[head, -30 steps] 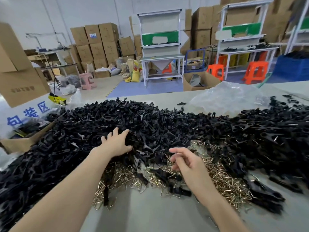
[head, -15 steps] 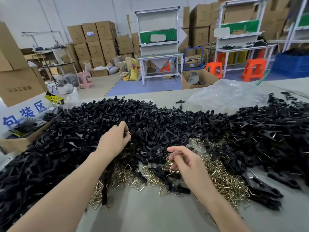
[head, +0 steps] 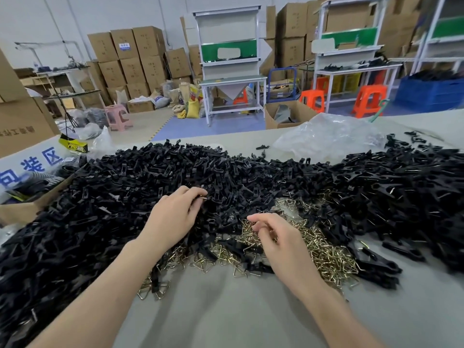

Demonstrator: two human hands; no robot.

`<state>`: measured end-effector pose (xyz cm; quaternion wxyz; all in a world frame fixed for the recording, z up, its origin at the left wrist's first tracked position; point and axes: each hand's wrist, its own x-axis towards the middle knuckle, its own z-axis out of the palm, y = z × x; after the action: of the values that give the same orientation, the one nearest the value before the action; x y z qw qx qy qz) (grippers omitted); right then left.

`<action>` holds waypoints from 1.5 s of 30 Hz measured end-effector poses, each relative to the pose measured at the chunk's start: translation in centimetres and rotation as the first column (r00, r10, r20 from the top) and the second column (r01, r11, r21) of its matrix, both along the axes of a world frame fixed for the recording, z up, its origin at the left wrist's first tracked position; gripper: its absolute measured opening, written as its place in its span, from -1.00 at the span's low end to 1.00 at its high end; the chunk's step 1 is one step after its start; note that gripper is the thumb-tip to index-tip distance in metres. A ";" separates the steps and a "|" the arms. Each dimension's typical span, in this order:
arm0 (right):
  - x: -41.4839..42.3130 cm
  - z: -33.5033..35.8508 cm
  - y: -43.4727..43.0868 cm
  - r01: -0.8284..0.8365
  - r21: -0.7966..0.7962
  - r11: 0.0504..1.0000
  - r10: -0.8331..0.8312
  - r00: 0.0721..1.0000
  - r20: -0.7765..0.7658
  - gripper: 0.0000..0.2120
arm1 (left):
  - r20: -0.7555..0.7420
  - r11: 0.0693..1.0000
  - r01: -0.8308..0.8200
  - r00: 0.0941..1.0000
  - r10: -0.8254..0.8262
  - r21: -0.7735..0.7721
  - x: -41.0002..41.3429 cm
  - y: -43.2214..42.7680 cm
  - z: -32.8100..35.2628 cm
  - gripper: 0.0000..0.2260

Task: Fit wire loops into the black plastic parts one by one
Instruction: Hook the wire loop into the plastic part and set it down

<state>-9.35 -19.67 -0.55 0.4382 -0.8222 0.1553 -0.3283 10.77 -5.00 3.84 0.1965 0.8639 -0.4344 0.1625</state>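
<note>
A wide heap of black plastic parts covers the table, and brass wire loops lie at its near edge. Lifting one part clear of the heap should make seating a loop easier. On the heap, the left hand pinches a part with curled fingers. The right hand curls over the loops; whether it holds one is unclear.

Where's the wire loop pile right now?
Head view, low centre: the wire loops lie on the table under and right of the right hand, with black parts behind and on both sides.
</note>
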 end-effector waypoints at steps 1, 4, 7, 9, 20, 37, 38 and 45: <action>0.0 0.0 0.0 -0.003 0.012 1.000 0.003 1.000 0.004 -0.65 | -0.057 0.990 -0.008 0.998 0.000 -0.138 -0.8 0.2 -0.1 -0.78; 0.4 0.4 0.1 -0.073 0.147 0.987 0.068 0.997 0.036 -0.70 | -0.290 0.828 -0.059 0.949 -0.127 -0.558 -4.5 -0.2 -1.4 -0.83; 1.3 0.6 0.4 -0.238 0.462 0.854 0.218 0.971 0.096 -0.68 | -0.297 0.785 0.001 0.925 -0.236 -0.619 -8.9 -1.9 -3.6 -0.82; 1.6 0.3 0.4 -0.307 0.525 0.794 0.287 0.950 0.122 -0.72 | -0.273 0.820 0.076 0.922 -0.275 -0.568 -10.7 -2.9 -4.8 -0.79; 2.4 -1.4 -0.4 -0.318 0.727 0.609 0.241 0.947 0.212 -0.71 | -0.296 0.893 0.100 0.922 -0.248 -0.438 -10.2 -2.7 -6.0 -0.60; 2.0 -0.5 -1.2 -0.361 0.774 0.520 0.344 0.918 0.197 -0.80 | -0.302 0.896 0.178 0.899 -0.316 -0.407 -10.5 -2.3 -6.0 -0.63; 2.0 -0.5 -1.2 -0.370 0.769 0.522 0.355 0.914 0.199 -0.81 | -0.302 0.895 0.182 0.898 -0.320 -0.407 -10.6 -2.3 -6.0 -0.63; 2.2 -0.5 -1.6 -0.387 0.822 0.417 0.235 0.920 0.314 -0.71 | -0.278 0.906 0.203 0.907 -0.316 -0.370 -10.8 -2.3 -6.0 -0.60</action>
<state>-7.18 -21.24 -1.09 0.8567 -0.4714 0.1113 -0.1772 0.00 -7.30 -2.18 0.4300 0.7664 -0.4738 0.0578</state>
